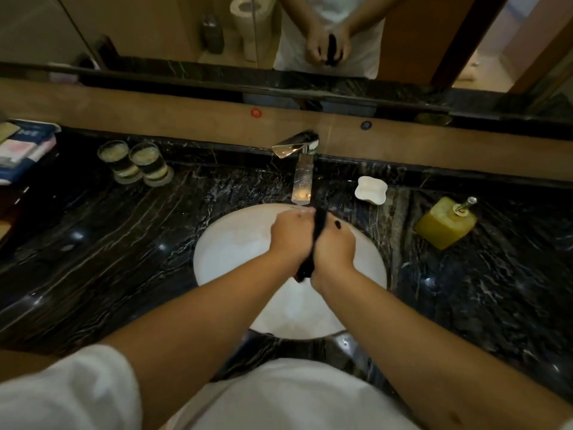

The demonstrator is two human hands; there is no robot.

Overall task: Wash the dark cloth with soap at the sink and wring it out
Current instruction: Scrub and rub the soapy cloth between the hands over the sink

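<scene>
Head view. Both hands over the white sink [223,252], pressed toward each other with the dark cloth [319,231] sandwiched between. Left hand [290,235] knuckles up, fingers [302,212] curled shut around the cloth's upper part. Right hand [336,245] likewise closed on the cloth from the other side, thumb side up; dark mark on its back near the knuckles. Cloth bunched into a narrow vertical strip, top end sticking up between the hands just below the faucet [301,175] spout, bottom end hanging out under the wrists above the basin. Water flow from the spout not discernible. Fingertips mostly hidden behind the hands and cloth; grip clearly tight, no gap visible.

Dark veined marble counter [124,231] around the basin. Right of the faucet: white soap dish [370,189]; further right, yellow soap dispenser [445,223] with a metal pump, tilted in the wide-angle view. Left of the faucet: two glasses [136,162] on coasters, side by side, touching or nearly so. Far left edge: stacked folded packets [24,147], blue and white.

Mirror [155,26] above: reflection of the same two hands clasped on the dark strip, white shirt behind. White sleeve and shirt front at bottom of frame.
</scene>
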